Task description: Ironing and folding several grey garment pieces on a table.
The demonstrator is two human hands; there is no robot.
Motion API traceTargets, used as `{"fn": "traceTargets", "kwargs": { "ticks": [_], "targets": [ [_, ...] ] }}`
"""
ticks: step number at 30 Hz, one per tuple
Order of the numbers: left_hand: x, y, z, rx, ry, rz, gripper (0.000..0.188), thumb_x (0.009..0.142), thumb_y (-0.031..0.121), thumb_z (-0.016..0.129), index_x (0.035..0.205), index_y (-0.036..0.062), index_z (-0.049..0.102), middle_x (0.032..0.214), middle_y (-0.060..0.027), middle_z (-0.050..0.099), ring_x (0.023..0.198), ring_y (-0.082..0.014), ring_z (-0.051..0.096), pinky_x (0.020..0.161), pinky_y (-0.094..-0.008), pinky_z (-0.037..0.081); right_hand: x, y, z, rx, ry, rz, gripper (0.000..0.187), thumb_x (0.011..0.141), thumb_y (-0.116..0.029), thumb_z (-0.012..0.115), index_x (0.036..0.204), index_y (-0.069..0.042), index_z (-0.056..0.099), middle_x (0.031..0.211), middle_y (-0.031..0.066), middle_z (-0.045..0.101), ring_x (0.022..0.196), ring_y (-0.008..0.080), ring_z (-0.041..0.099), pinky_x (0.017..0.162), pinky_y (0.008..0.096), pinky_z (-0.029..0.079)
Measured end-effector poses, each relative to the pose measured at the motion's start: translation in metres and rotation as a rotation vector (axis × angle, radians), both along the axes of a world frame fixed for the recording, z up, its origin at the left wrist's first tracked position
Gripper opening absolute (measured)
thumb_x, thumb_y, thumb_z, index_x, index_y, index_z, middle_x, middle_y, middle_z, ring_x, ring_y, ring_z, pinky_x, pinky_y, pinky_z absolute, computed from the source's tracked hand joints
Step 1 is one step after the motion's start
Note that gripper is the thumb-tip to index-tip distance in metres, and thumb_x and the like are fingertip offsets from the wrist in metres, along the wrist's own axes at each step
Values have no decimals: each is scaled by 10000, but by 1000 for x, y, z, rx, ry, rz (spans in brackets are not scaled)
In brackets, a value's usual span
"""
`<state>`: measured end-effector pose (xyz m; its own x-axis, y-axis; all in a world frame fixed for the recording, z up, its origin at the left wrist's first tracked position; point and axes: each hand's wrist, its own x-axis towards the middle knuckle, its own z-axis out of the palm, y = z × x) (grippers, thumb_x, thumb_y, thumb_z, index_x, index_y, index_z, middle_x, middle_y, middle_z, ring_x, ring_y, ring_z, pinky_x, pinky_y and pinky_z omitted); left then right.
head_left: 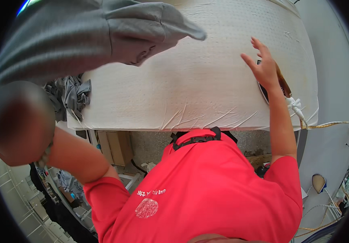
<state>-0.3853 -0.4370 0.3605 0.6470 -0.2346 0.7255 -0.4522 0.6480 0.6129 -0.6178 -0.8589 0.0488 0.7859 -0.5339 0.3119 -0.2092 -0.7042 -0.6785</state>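
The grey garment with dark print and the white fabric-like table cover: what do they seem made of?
Grey garment: matt cloth, perhaps cotton jersey, since it bends in soft folds. White table cover: thin, matt fabric, fibre unclear, judging by the wrinkles near its front edge.

A white-covered table [174, 91] spreads out in front of you.
Below its near edge you have speckled grey floor [148, 148] and a brown cardboard box [117, 146]; on your right is a pale, plain surface [332, 81], wall or floor unclear. White metal bars [20, 198] stand low on your left, and bright light [26, 5] glares at the upper left rim.
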Motion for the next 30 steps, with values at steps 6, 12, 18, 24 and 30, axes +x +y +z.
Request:
{"fn": "traceTargets", "kwargs": {
  "ticks": [6, 12, 18, 24, 30],
  "targets": [
    [-46, 68, -38, 45, 230, -184, 574, 1091, 407, 446, 1370, -66, 614, 1346, -293, 647, 1288, -421, 616, 1132, -618, 429, 58, 18, -37, -128, -154, 65, 342, 957, -145, 727, 1283, -47, 688, 1368, 178, 652, 1232, 280, 658, 1014, 384, 536],
    [-52, 93, -117, 163, 564, 195, 576, 1082, 430, 522, 1403, -43, 592, 1331, -228, 670, 1264, -358, 640, 1105, -548, 491, 39, 12, -48, 469, -7, -16, 265, 974, -3, 540, 1166, -19, 722, 992, 120, 761, 876, 205, 762, 752, 322, 608],
    [49, 2, -190, 326, 636, 399, 368, 1062, 290, 640, 1244, -25, 695, 1266, -161, 714, 1117, -281, 704, 1043, -484, 564, 25, -59, -7, 248, 4, -272, 337, 984, 21, 480, 1229, 5, 712, 889, 95, 782, 745, 159, 763, 640, 288, 600],
    [123, 105, -147, -88, 320, -270, 599, 1128, 448, 369, 1379, -49, 592, 1406, -214, 643, 1249, -413, 645, 1198, -589, 424, 11, -32, 116, -238, -327, -149, 359, 1023, 30, 533, 1337, -25, 697, 1090, 120, 792, 1001, 197, 773, 848, 305, 617],
    [54, 131, -297, 162, 799, 650, 608, 1102, 463, 495, 1470, -20, 516, 1483, -187, 577, 1344, -345, 569, 1143, -523, 468, -4, 29, 26, -581, -234, -42, 465, 976, 123, 516, 1370, -46, 694, 1257, 144, 750, 1195, 252, 714, 996, 365, 571]
  ]
}}
